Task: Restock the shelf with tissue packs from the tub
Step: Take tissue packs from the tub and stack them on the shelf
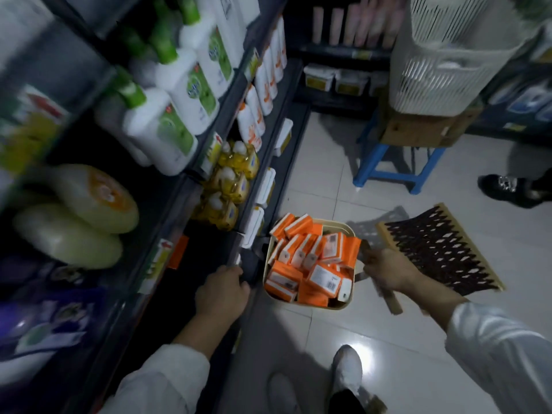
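Gripping tub handle (392, 303), right fingers (372, 261) beside tissue packs (310, 258); left fingers (239, 271) curled over shelf edge (252, 265).

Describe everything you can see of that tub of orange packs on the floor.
The tub is cream, squarish with rounded corners, and looks plastic. It appears to rest upright on the white tiled floor beside the bottom shelf, heaped with orange-and-white tissue packs. The right hand grips what seems to be its handle at the right rim.
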`<state>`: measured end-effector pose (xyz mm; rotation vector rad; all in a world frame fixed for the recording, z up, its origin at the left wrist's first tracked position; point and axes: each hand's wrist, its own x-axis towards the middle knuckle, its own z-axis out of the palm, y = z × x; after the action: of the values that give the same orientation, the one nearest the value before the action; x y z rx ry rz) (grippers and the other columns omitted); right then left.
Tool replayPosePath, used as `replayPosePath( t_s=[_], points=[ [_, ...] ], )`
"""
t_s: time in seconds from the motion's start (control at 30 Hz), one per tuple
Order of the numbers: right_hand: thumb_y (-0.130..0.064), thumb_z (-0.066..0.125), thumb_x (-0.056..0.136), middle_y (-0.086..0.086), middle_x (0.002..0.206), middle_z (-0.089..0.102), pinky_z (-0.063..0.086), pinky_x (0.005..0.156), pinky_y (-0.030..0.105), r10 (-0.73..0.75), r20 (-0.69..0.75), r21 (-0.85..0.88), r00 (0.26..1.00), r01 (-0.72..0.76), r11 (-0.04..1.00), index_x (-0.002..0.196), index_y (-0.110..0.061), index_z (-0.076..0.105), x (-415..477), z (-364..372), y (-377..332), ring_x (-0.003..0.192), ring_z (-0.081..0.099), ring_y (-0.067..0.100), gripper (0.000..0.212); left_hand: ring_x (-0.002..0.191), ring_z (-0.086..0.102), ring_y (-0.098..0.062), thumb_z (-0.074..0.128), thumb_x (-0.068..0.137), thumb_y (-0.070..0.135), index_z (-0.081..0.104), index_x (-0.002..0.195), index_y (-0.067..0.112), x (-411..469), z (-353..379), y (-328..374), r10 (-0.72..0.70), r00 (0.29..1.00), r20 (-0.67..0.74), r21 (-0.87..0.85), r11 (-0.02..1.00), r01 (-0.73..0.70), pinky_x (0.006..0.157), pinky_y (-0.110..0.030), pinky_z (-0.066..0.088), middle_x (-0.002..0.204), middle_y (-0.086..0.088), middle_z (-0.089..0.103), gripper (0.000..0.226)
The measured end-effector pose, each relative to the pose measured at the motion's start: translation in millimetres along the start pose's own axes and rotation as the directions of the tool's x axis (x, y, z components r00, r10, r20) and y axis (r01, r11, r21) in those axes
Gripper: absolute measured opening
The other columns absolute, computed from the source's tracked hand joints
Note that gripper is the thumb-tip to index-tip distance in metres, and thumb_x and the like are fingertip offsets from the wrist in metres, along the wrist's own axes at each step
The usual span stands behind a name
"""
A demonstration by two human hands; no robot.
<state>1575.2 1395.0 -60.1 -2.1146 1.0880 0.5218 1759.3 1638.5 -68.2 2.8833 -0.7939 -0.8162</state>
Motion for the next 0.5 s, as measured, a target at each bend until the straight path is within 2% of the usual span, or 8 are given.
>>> replayPosePath(
  t_s=[0.07,0.13,0.17,0.2,0.23,0.3,0.37,0.5],
  points=[
    [-0.019,0.054,0.089,0.004,0.103,0.065,0.044,0.065,0.018,-0.034,-0.020,-0.037,0.999,0.033,0.999,0.103,-0.015,0.062,-20,-14,-12,0.088,0.063,0.018,0.016,0.100,0.056,-0.026,0.047,0.089,0.030,0.057,0.109,0.021,-20,-25,0,0.003,0.999,-0.039,-0.021,1.000,-0.004,0.083,-0.039,0.049,0.112,-0.005,0.053,0.024],
    [-0.024,0.054,0.090,0.002,0.106,0.067,0.042,0.055,0.009,-0.055,-0.023,-0.033,0.998,0.054,0.998,0.107,-0.015,0.062,-40,-25,-22,0.078,0.062,0.012,0.020,0.101,0.055,-0.026,0.046,0.091,0.032,0.057,0.111,0.021,-41,-47,0,0.016,0.997,-0.069,-0.033,0.999,-0.018,0.083,-0.039,0.049,0.113,-0.005,0.053,0.025],
    [-0.026,0.055,0.091,0.002,0.107,0.066,0.046,0.060,0.011,-0.066,-0.032,-0.040,0.997,0.065,0.997,0.108,-0.014,0.062,-50,-31,-29,0.081,0.063,0.013,0.022,0.103,0.055,-0.026,0.046,0.091,0.032,0.057,0.112,0.021,-50,-57,-1,0.027,0.996,-0.088,-0.040,0.999,-0.031,0.083,-0.039,0.049,0.114,-0.005,0.053,0.026],
    [-0.028,0.056,0.090,0.003,0.111,0.065,0.049,0.071,0.018,-0.071,-0.050,-0.063,0.996,0.068,0.996,0.111,-0.013,0.061,-60,-37,-37,0.090,0.063,0.016,0.026,0.104,0.055,-0.027,0.047,0.091,0.032,0.057,0.113,0.020,-59,-66,-2,0.043,0.994,-0.105,-0.045,0.998,-0.048,0.084,-0.039,0.048,0.115,-0.006,0.054,0.027],
    [-0.030,0.056,0.090,0.006,0.115,0.064,0.049,0.083,0.026,-0.076,-0.074,-0.094,0.994,0.068,0.993,0.115,-0.012,0.060,-69,-42,-44,0.100,0.061,0.021,0.031,0.104,0.055,-0.027,0.047,0.091,0.031,0.057,0.113,0.020,-68,-73,-4,0.061,0.990,-0.123,-0.052,0.996,-0.068,0.084,-0.038,0.049,0.116,-0.006,0.055,0.027],
    [-0.030,0.056,0.090,0.012,0.122,0.060,0.045,0.095,0.035,-0.077,-0.108,-0.118,0.991,0.064,0.991,0.122,-0.010,0.056,-86,-51,-55,0.112,0.057,0.027,0.038,0.105,0.056,-0.026,0.048,0.091,0.030,0.058,0.114,0.020,-82,-84,-6,0.079,0.987,-0.141,-0.074,0.993,-0.090,0.084,-0.038,0.049,0.116,-0.005,0.057,0.027],
    [-0.030,0.055,0.090,0.014,0.127,0.058,0.045,0.098,0.038,-0.103,-0.135,-0.115,0.986,0.087,0.990,0.125,-0.010,0.054,-95,-58,-62,0.115,0.055,0.028,0.040,0.102,0.058,-0.026,0.049,0.091,0.030,0.060,0.111,0.020,-95,-93,-7,0.099,0.982,-0.159,-0.098,0.988,-0.116,0.084,-0.039,0.050,0.113,-0.006,0.060,0.025],
    [-0.028,0.056,0.091,0.007,0.131,0.056,0.043,0.098,0.034,-0.188,-0.154,-0.148,0.970,0.165,0.975,0.133,-0.015,0.048,-102,-69,-70,0.118,0.053,0.023,0.045,0.090,0.058,-0.021,0.053,0.089,0.032,0.062,0.097,0.019,-117,-108,-14,0.119,0.962,-0.245,-0.112,0.982,-0.150,0.075,-0.035,0.049,0.101,-0.003,0.059,0.017]
  ],
)
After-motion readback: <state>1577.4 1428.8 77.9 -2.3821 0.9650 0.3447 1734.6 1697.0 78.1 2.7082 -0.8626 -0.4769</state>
